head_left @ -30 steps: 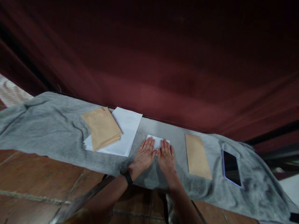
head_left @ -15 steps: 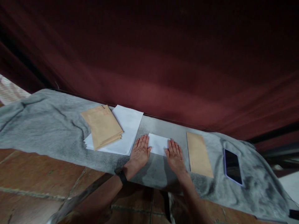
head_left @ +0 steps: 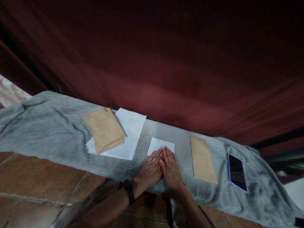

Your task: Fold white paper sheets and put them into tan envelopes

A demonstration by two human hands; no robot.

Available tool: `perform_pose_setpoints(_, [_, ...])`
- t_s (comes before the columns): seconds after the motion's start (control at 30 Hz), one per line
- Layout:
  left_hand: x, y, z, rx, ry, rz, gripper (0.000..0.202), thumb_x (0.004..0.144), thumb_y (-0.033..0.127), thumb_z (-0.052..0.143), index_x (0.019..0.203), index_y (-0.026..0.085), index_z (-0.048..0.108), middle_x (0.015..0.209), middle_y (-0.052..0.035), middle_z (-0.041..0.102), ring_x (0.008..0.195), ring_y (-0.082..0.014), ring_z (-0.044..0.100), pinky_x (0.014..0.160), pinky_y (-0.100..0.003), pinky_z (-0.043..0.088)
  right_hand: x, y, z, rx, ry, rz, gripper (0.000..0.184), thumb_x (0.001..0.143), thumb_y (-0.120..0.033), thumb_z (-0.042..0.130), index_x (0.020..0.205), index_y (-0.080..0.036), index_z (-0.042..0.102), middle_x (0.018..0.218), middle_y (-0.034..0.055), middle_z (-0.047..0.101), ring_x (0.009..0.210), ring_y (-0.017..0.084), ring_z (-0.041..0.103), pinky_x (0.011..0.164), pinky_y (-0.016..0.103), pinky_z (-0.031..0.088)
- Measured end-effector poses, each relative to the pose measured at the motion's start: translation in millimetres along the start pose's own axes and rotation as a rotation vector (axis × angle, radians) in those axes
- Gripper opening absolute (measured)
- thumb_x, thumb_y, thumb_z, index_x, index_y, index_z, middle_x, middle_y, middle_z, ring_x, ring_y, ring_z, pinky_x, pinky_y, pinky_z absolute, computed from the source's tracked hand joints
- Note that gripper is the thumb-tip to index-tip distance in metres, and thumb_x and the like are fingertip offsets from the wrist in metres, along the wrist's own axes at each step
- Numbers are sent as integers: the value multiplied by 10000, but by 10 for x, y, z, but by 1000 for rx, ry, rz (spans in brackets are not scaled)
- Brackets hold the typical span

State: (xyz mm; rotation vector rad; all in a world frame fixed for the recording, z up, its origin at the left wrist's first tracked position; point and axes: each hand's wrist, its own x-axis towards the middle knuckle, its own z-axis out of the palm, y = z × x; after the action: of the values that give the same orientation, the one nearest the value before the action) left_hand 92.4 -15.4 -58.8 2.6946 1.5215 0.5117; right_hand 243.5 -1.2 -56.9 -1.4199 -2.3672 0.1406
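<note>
A small white sheet of folded-looking paper [head_left: 161,144] lies flat on the grey cloth. My left hand [head_left: 152,169] rests on its near edge, fingers stretched out flat. Right beside it, my right hand [head_left: 171,167] lies flat too, and the two hands touch at the thumbs and forefingers. The paper's near part is hidden under the fingers. To the right of my right hand lies a single brown envelope [head_left: 203,160]. Left of my left hand is a stack of white paper [head_left: 131,126], with several brown envelopes [head_left: 105,129] piled askew on it.
Grey cloth [head_left: 59,126] covers the long, narrow surface, wrinkled at both ends. A phone with a purple edge [head_left: 237,172] lies on the right. Dark red curtain [head_left: 152,79] hangs behind, and brown floor tiles [head_left: 42,183] show in front.
Both hands have slid inward and slightly toward me, from the paper's left and right sides to together at its near edge. The paper stays in about the same place.
</note>
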Motion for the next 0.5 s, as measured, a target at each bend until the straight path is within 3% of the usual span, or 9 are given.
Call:
perform_pose_setpoints(0.17, [-40,-50,17,7,16,-38,571,1050,258,343,1594,89,323,1650,-152,361,1558,-227,281,1275,-446,251,-50,41,14,-49,29,18,580,1101,-421,294,1619,-161,307,1641,132,388,1543,245,325,1259,503,276])
perform_pose_setpoints(0.5, [-115,-232,-40,46,48,-141,636,1049,434,412,1562,61,367,1618,-196,403,1531,-271,345,1246,-470,331,-150,162,82,-151,137,66,651,1080,-455,383,1611,-89,300,1616,215,408,1508,299,378,1208,530,356])
